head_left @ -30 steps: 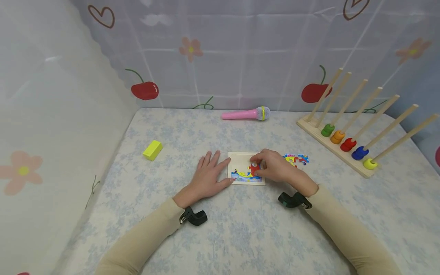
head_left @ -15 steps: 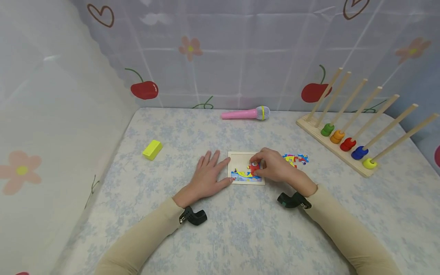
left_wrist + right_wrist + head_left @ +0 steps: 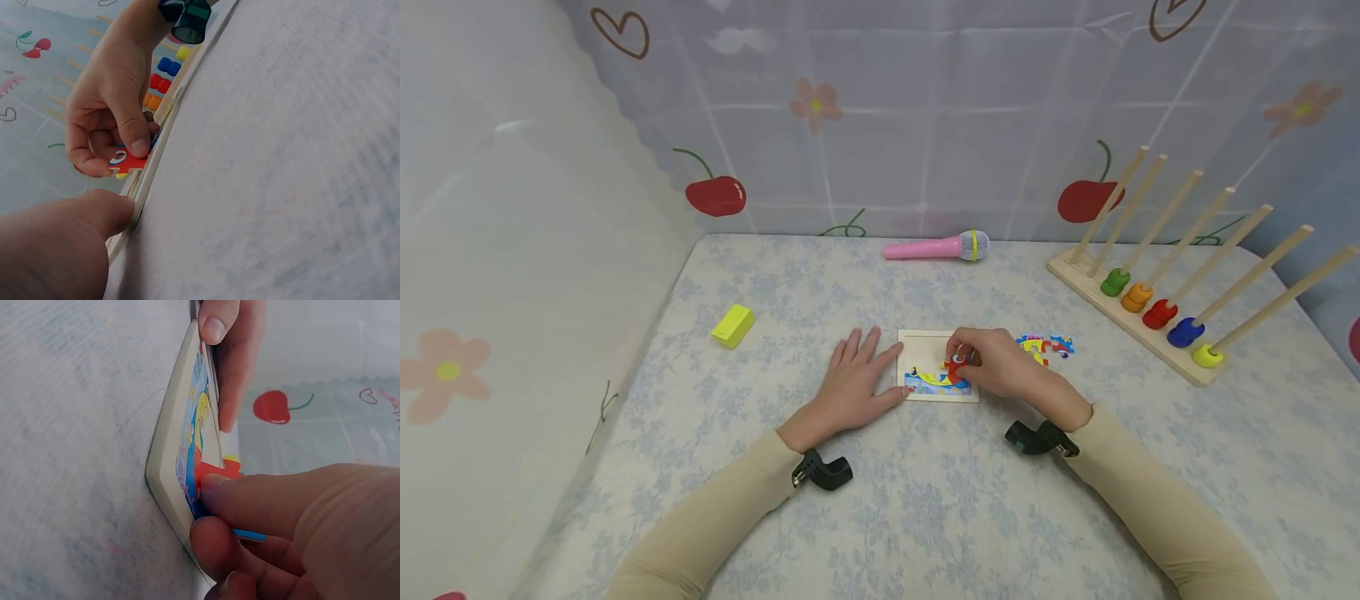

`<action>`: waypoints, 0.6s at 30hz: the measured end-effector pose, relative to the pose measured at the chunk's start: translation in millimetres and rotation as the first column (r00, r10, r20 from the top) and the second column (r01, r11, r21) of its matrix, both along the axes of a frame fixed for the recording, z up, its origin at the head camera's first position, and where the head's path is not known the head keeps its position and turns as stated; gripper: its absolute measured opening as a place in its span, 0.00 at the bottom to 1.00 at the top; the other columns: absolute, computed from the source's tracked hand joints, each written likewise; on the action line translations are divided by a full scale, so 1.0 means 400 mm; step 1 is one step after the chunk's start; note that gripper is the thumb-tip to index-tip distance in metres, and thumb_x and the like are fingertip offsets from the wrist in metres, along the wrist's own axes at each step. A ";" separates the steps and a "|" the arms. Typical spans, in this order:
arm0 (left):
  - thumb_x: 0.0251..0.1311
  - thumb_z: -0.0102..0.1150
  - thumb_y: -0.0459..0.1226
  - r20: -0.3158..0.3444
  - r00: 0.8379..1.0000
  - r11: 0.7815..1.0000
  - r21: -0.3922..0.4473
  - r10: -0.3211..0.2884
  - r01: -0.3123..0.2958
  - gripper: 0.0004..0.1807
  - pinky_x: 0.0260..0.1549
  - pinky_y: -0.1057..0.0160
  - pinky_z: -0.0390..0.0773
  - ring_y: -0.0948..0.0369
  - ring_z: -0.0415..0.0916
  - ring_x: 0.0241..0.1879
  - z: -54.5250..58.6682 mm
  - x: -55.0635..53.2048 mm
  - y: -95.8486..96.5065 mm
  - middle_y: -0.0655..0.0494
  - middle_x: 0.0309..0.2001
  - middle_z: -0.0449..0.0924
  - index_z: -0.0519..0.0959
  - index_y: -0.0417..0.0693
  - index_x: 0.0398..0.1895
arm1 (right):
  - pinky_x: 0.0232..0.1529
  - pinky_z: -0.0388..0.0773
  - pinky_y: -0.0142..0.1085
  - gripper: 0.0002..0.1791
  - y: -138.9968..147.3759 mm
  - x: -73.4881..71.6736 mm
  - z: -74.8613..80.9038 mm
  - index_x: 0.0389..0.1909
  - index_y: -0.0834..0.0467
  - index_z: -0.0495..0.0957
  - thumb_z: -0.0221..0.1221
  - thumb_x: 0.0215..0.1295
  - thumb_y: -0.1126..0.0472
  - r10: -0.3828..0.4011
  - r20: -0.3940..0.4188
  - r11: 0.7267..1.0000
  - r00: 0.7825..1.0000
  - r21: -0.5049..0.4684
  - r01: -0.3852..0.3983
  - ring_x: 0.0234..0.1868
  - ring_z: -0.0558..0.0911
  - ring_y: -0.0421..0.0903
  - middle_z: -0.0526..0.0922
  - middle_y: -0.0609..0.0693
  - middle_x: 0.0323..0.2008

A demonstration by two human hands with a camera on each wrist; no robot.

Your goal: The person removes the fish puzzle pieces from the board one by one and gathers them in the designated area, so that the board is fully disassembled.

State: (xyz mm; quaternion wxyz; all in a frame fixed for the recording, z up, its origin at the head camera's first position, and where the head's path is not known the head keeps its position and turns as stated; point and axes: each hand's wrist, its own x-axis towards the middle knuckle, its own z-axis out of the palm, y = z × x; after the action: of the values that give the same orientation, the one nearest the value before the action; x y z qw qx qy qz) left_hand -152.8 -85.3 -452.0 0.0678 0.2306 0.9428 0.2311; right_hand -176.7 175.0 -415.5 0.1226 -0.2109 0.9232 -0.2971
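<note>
A square wooden jigsaw tray (image 3: 925, 337) lies at the middle of the table, its lower rows filled with blue and yellow picture pieces (image 3: 931, 383). My right hand (image 3: 1000, 363) pinches a red puzzle piece (image 3: 956, 367) between thumb and fingers over the tray's right side. In the left wrist view the red piece (image 3: 129, 162) shows a white curved mark and stands tilted up from the tray. My left hand (image 3: 853, 385) lies with fingers spread, its thumb and forefinger touching the tray's left edge. Behind the right hand lie several loose puzzle pieces (image 3: 1047, 347), partly hidden.
A wooden peg rack (image 3: 1138, 321) with coloured beads stands at the right. At the back lies a pink toy microphone (image 3: 934, 248). A yellow block (image 3: 733, 327) rests to the left. A patterned curtain (image 3: 895, 125) hangs behind the table.
The red piece has tilted up a little in my right fingers, which have shifted slightly. My left hand stays at the tray's edge.
</note>
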 end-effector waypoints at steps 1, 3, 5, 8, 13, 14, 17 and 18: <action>0.67 0.56 0.57 -0.001 1.000 1.000 0.000 0.000 0.000 0.38 0.76 0.32 0.42 0.35 0.38 0.81 0.001 0.000 0.000 0.37 0.81 0.49 0.65 0.53 0.78 | 0.35 0.76 0.33 0.12 0.001 0.000 0.000 0.42 0.55 0.79 0.69 0.60 0.69 -0.002 -0.001 1.000 1.000 -0.001 0.002 0.33 0.76 0.46 0.86 0.52 0.37; 0.67 0.56 0.57 -0.002 1.000 1.000 0.002 0.000 0.000 0.38 0.76 0.32 0.43 0.35 0.38 0.81 0.004 0.001 0.001 0.36 0.81 0.49 0.65 0.53 0.77 | 0.35 0.75 0.34 0.12 0.002 -0.001 -0.001 0.41 0.55 0.78 0.69 0.61 0.69 -0.006 -0.006 1.000 1.000 -0.003 0.006 0.33 0.76 0.46 0.86 0.52 0.37; 0.67 0.56 0.56 -0.005 1.000 1.000 0.004 0.002 -0.002 0.38 0.76 0.32 0.43 0.35 0.38 0.81 0.006 0.001 0.002 0.36 0.81 0.49 0.66 0.52 0.77 | 0.34 0.75 0.34 0.12 0.003 -0.001 -0.002 0.41 0.55 0.77 0.68 0.61 0.69 -0.010 -0.008 1.000 1.000 -0.004 0.010 0.33 0.77 0.46 0.87 0.53 0.38; 0.67 0.56 0.56 -0.004 1.000 1.000 0.003 0.003 -0.003 0.38 0.76 0.32 0.43 0.35 0.38 0.81 0.008 0.001 0.002 0.36 0.81 0.49 0.66 0.52 0.77 | 0.35 0.76 0.34 0.12 0.005 -0.001 -0.002 0.41 0.56 0.76 0.68 0.62 0.69 -0.011 -0.012 1.000 1.000 -0.005 0.010 0.34 0.78 0.46 0.87 0.54 0.39; 0.67 0.56 0.57 0.002 1.000 1.000 -0.008 0.005 -0.005 0.39 0.76 0.33 0.42 0.36 0.37 0.82 0.006 0.001 0.001 0.37 0.81 0.49 0.65 0.53 0.78 | 0.38 0.79 0.35 0.11 0.007 -0.001 0.001 0.41 0.56 0.75 0.67 0.63 0.68 -0.015 -0.010 1.000 1.000 -0.004 0.015 0.35 0.80 0.46 0.88 0.55 0.41; 0.67 0.56 0.57 0.003 1.000 1.000 -0.008 0.006 -0.006 0.39 0.76 0.33 0.42 0.36 0.37 0.82 0.005 0.001 0.001 0.37 0.81 0.49 0.65 0.53 0.78 | 0.38 0.79 0.36 0.11 0.007 -0.001 0.002 0.41 0.56 0.75 0.67 0.63 0.68 -0.017 -0.009 1.000 1.000 -0.003 0.017 0.35 0.80 0.46 0.88 0.56 0.41; 0.67 0.56 0.57 0.005 1.000 1.000 -0.010 0.005 -0.005 0.39 0.76 0.33 0.42 0.36 0.37 0.82 0.003 0.001 0.002 0.37 0.81 0.48 0.65 0.54 0.78 | 0.38 0.79 0.36 0.11 0.008 0.000 0.003 0.41 0.56 0.75 0.67 0.63 0.68 -0.020 -0.006 1.000 1.000 0.001 0.020 0.35 0.80 0.46 0.88 0.56 0.41; 0.67 0.56 0.57 0.005 1.000 1.000 -0.007 0.005 -0.005 0.39 0.76 0.33 0.42 0.36 0.37 0.82 0.003 0.001 0.002 0.37 0.81 0.49 0.65 0.54 0.78 | 0.38 0.79 0.35 0.11 0.009 0.000 0.003 0.41 0.56 0.75 0.67 0.63 0.68 -0.019 -0.006 1.000 1.000 0.003 0.019 0.34 0.80 0.46 0.88 0.55 0.40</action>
State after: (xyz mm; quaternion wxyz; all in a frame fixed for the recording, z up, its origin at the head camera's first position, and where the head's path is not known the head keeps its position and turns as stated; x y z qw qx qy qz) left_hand -152.5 -84.5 -450.8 0.0703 0.2276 0.9440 0.2285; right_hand -176.8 178.4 -414.4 0.1172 -0.2028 0.9259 -0.2964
